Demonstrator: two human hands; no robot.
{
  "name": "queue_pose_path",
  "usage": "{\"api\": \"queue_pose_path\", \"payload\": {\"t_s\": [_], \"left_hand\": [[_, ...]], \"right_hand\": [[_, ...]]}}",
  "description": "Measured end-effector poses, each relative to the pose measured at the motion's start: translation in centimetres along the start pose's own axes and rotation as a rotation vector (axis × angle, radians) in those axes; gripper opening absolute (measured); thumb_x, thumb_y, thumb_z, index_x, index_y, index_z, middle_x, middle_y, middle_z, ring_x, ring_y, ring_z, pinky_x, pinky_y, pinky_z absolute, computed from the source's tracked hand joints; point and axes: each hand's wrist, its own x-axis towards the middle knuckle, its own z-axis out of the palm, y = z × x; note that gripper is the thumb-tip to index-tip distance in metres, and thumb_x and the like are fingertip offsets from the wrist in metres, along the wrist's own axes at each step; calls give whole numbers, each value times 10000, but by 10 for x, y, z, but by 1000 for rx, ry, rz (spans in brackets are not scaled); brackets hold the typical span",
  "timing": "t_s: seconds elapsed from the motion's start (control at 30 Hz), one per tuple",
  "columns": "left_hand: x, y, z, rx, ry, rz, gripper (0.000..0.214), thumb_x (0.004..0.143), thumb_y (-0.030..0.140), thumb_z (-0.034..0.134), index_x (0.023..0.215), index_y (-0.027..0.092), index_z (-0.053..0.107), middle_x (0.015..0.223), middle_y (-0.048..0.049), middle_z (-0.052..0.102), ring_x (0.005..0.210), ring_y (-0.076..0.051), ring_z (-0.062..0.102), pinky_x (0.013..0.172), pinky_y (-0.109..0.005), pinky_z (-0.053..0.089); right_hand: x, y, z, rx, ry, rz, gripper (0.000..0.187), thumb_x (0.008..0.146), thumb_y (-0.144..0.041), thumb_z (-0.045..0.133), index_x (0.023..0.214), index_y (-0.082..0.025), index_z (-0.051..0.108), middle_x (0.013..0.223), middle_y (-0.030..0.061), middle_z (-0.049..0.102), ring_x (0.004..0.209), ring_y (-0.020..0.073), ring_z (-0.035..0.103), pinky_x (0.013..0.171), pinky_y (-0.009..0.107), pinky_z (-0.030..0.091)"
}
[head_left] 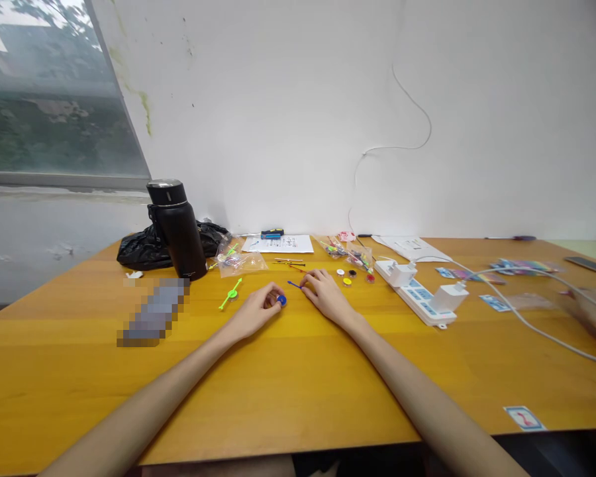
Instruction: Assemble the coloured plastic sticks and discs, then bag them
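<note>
Over the middle of the wooden table [298, 371], my left hand [257, 310] pinches a small round blue disc [281, 301] at its edge. Just to the right, my right hand [326, 291] has its fingertips on the end of a thin blue plastic arrow [293, 284] that points left; part of the arrow is under the fingers. A bright green arrow on a round base [232, 294] lies left of my left hand. Beyond my right hand are a white disc [340, 272], a black disc [352, 273], a yellow disc [347, 282] and a red disc [370, 278].
A black bottle [179, 232] stands at left beside a blurred-out flat object [156, 311]. Clear bags [241, 258], papers [283, 244] and screwdrivers [272, 234] lie along the wall. A power strip [422, 301] with cables is at right, near another person's blurred hand [593, 315].
</note>
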Motion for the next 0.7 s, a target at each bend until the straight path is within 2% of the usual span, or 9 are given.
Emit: {"api": "queue_pose_path", "payload": {"t_s": [0.1, 0.17, 0.27, 0.33, 0.4, 0.53, 0.7], "left_hand": [[2, -2, 0, -87, 57, -33, 220, 884, 342, 585, 1022, 176, 627, 910, -49, 690, 801, -172, 619, 749, -284, 462], [5, -5, 2, -238, 85, -76, 281, 870, 394, 621, 1045, 175, 607, 926, -61, 707, 813, -183, 660, 793, -312, 500], [8, -10, 5, -529, 106, -157, 434, 816, 449, 699, 1117, 159, 581, 947, -81, 722, 851, -207, 714, 876, -373, 535], [9, -10, 7, -649, 118, -201, 503, 775, 441, 753, 1150, 148, 591, 1002, -96, 727, 910, -221, 727, 942, -393, 524], [8, -7, 8, -691, 123, -221, 498, 763, 418, 778, 1149, 149, 614, 1053, -102, 732, 965, -227, 726, 997, -391, 501], [5, -2, 10, -698, 114, -175, 419, 769, 390, 785, 1094, 165, 645, 1142, -105, 728, 1033, -231, 710, 1020, -383, 495], [5, 0, 10, -725, 129, -227, 465, 722, 369, 824, 1083, 157, 622, 1010, -100, 770, 953, -227, 733, 992, -391, 511]], "right_hand": [[0, 0, 1, 44, -6, -26, 68, 945, -214, 575, 960, -201, 640, 1060, 84, 637, 1055, 234, 544, 949, 384, 429], [2, -3, 0, 103, 14, -19, 60, 943, -213, 577, 942, -198, 635, 1030, 82, 655, 1029, 234, 563, 927, 385, 440], [5, -11, -2, 317, 82, 59, 69, 951, -210, 553, 967, -194, 617, 941, 60, 692, 925, 208, 622, 865, 358, 477], [6, -21, -6, 483, 138, 92, 70, 951, -211, 553, 989, -195, 610, 886, 39, 705, 854, 184, 651, 833, 330, 496], [7, -31, -10, 569, 194, 66, 72, 939, -221, 584, 997, -199, 622, 892, 32, 709, 848, 175, 658, 834, 316, 500], [5, -49, -16, 551, 223, -53, 59, 920, -243, 637, 967, -217, 659, 930, 34, 702, 903, 189, 635, 847, 319, 483], [3, -54, -12, 503, 194, -131, 43, 914, -219, 650, 944, -219, 681, 894, 33, 704, 883, 195, 614, 830, 327, 476]]}}
